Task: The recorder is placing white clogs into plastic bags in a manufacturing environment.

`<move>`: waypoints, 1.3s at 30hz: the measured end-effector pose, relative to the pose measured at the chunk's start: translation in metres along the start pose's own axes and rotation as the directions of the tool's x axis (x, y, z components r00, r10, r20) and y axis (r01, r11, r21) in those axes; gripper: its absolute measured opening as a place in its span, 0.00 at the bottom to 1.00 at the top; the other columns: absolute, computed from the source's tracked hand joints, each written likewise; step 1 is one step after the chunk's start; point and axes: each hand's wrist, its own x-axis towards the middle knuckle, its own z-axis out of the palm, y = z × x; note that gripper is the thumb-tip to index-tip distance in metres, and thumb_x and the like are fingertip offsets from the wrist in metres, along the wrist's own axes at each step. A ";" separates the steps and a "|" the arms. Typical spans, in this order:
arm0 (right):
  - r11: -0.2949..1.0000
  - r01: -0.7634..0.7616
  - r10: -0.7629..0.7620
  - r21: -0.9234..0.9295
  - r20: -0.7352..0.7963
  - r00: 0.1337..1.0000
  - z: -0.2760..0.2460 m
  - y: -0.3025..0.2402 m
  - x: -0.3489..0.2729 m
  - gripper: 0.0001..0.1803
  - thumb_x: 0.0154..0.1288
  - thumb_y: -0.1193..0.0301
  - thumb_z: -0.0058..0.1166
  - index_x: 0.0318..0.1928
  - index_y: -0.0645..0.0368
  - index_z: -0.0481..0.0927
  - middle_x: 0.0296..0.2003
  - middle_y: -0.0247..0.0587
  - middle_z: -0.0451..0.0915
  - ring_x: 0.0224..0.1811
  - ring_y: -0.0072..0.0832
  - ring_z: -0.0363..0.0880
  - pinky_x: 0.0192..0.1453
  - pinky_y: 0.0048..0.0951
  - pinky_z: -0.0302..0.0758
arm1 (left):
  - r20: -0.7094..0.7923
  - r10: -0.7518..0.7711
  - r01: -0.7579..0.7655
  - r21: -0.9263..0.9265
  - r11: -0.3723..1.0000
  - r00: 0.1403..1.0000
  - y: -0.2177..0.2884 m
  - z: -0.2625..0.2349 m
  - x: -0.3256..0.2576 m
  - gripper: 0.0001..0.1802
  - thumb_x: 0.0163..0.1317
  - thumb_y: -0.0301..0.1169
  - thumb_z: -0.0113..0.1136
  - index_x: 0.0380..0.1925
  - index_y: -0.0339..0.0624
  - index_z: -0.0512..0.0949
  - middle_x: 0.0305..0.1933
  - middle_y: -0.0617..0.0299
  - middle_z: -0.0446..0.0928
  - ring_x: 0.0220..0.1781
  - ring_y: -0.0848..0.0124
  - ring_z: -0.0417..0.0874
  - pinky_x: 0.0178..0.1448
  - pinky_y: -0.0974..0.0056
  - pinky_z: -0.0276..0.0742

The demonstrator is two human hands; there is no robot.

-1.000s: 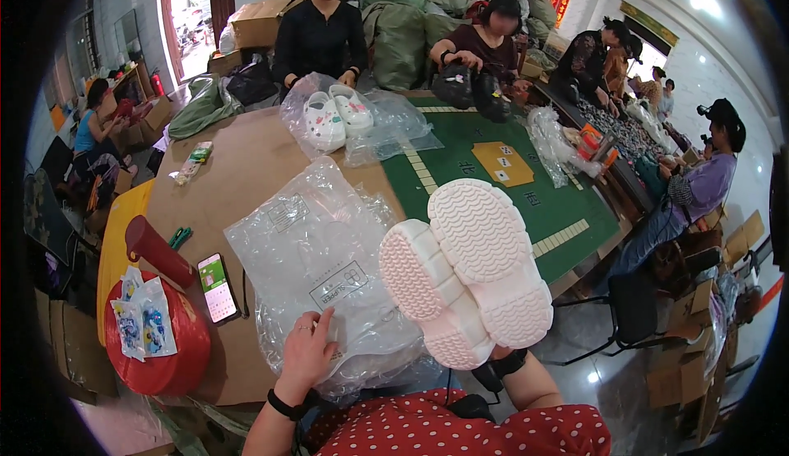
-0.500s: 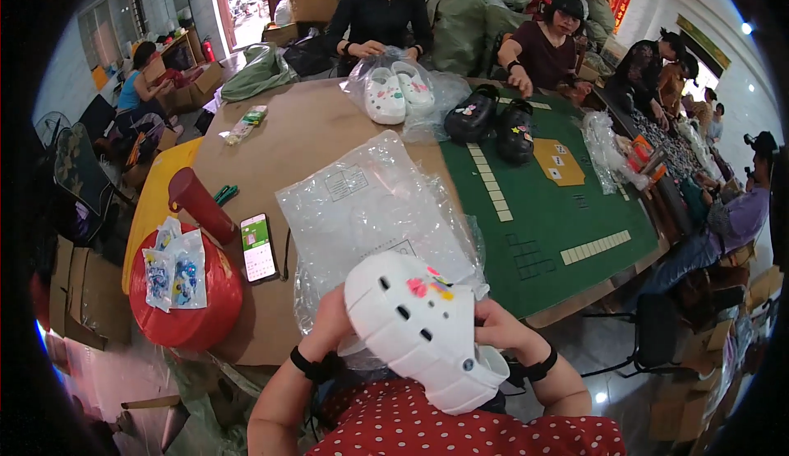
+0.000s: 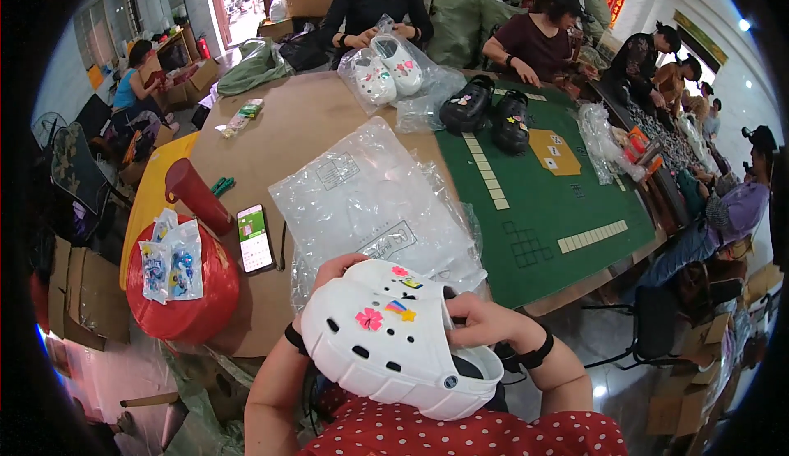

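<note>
Head view, left hand (image 3: 339,268) gripping white clog (image 3: 374,349), right hand (image 3: 491,324) curled at its opening, grip unclear

Phone (image 3: 256,239) with a lit screen, red cup (image 3: 198,199) left of the phone, green scissors (image 3: 221,185) near its far end, red bundle (image 3: 182,322) to its near left, black chair (image 3: 655,326) well to its right
</note>
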 end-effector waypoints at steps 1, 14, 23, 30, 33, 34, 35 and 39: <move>1.000 0.001 -0.001 -0.001 -0.005 1.000 0.000 0.002 -0.004 0.18 0.66 0.70 0.59 0.53 0.65 0.81 0.41 0.37 0.84 0.45 0.18 0.76 0.49 0.26 0.76 | 0.004 0.001 -0.001 0.002 1.000 1.000 -0.006 -0.006 0.004 0.16 0.59 0.27 0.64 0.47 0.34 0.80 0.42 0.60 0.84 0.44 0.73 0.83 0.49 0.67 0.80; 0.885 -0.112 -0.102 -0.453 -0.421 0.901 0.044 0.014 -0.002 0.19 0.58 0.62 0.62 0.46 0.62 0.79 0.27 0.53 0.81 0.31 0.50 0.82 0.36 0.45 0.77 | 0.173 -0.095 0.088 0.047 0.995 0.980 0.002 -0.051 0.030 0.15 0.68 0.30 0.60 0.51 0.36 0.83 0.45 0.64 0.84 0.46 0.76 0.82 0.53 0.69 0.78; 0.788 -0.182 -0.140 -0.588 -0.459 0.878 0.086 0.030 0.021 0.21 0.60 0.63 0.61 0.44 0.69 0.76 0.22 0.56 0.78 0.25 0.51 0.80 0.31 0.48 0.77 | 0.197 0.015 -0.081 0.330 0.940 0.980 0.022 -0.070 0.021 0.14 0.71 0.33 0.56 0.51 0.41 0.85 0.43 0.64 0.82 0.47 0.76 0.79 0.54 0.69 0.75; 0.792 -0.230 -0.137 -0.565 -0.533 0.835 0.098 0.034 0.024 0.24 0.60 0.63 0.61 0.49 0.70 0.75 0.21 0.55 0.78 0.23 0.50 0.80 0.28 0.48 0.76 | 0.012 0.142 -0.137 0.369 0.919 0.990 0.045 -0.055 -0.005 0.13 0.67 0.28 0.59 0.48 0.36 0.83 0.39 0.65 0.77 0.41 0.77 0.76 0.47 0.71 0.71; 0.794 -0.195 -0.201 -0.576 -0.552 0.809 0.106 0.051 0.028 0.24 0.60 0.63 0.61 0.48 0.71 0.73 0.20 0.54 0.78 0.21 0.50 0.79 0.26 0.48 0.76 | -0.129 0.244 -0.173 0.406 0.898 0.961 0.028 -0.047 -0.011 0.12 0.64 0.27 0.62 0.46 0.35 0.82 0.37 0.65 0.77 0.38 0.78 0.75 0.44 0.72 0.71; 0.800 -0.241 -0.142 -0.550 -0.562 0.815 0.108 0.051 0.030 0.23 0.61 0.63 0.61 0.46 0.72 0.73 0.19 0.54 0.77 0.20 0.50 0.79 0.25 0.48 0.75 | -0.245 0.267 -0.156 0.395 0.905 0.932 0.018 -0.044 -0.011 0.10 0.63 0.27 0.64 0.43 0.35 0.82 0.35 0.65 0.78 0.36 0.80 0.75 0.43 0.72 0.72; 0.802 -0.289 -0.083 -0.523 -0.576 0.814 0.108 0.051 0.033 0.23 0.62 0.63 0.60 0.44 0.73 0.72 0.18 0.55 0.77 0.18 0.50 0.79 0.23 0.48 0.75 | -0.250 0.264 -0.150 0.396 0.906 0.932 0.010 -0.044 -0.011 0.10 0.63 0.27 0.64 0.43 0.35 0.82 0.35 0.65 0.78 0.36 0.80 0.75 0.43 0.72 0.72; 0.792 -0.265 -0.101 -0.549 -0.547 0.831 0.099 0.047 0.033 0.23 0.65 0.61 0.58 0.39 0.74 0.71 0.17 0.56 0.76 0.18 0.51 0.79 0.23 0.48 0.75 | -0.410 0.219 -0.063 0.361 0.930 0.885 -0.008 -0.043 -0.015 0.08 0.62 0.27 0.66 0.39 0.35 0.82 0.34 0.64 0.79 0.35 0.77 0.77 0.42 0.70 0.74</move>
